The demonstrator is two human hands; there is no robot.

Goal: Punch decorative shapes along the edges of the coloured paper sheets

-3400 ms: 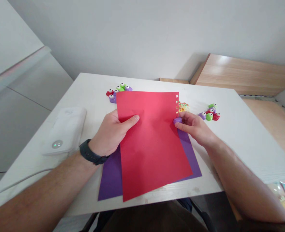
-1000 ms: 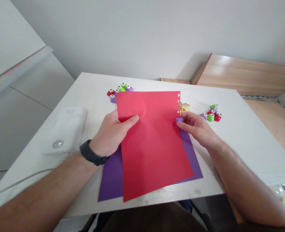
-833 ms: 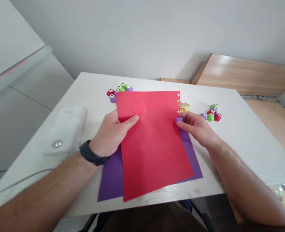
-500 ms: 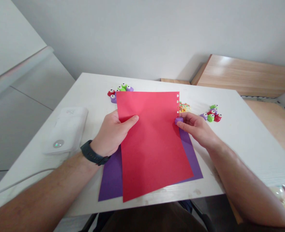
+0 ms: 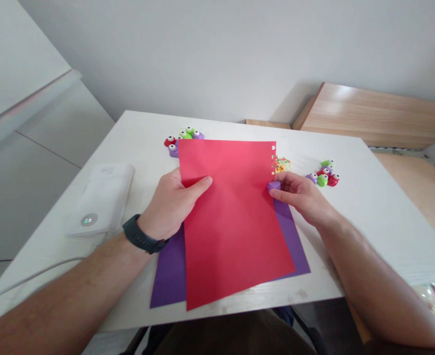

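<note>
A red sheet of paper (image 5: 232, 222) is held up at a tilt over the table. My left hand (image 5: 175, 202) grips its left edge, thumb on the front and fingers behind. At the right edge, my right hand (image 5: 298, 195) pinches a small purple paper punch (image 5: 274, 186) between thumb and fingers, set onto the paper's edge. Several small cut-out shapes run down that edge above the punch. Beneath the red sheet lies a purple sheet of paper (image 5: 169, 276), partly covered. Behind the right hand is a pile of tiny colourful paper bits (image 5: 283, 164).
More punches with googly eyes stand in two groups, a left cluster (image 5: 173, 147) partly behind the red sheet and a right cluster (image 5: 323, 177). A white device (image 5: 101, 199) with a cable lies left on the white table (image 5: 372, 227). A wooden board (image 5: 380, 116) stands at back right.
The red sheet's upper right edge has shifted very slightly to the right. The punch in my right hand has tipped a little. My left hand keeps its grip.
</note>
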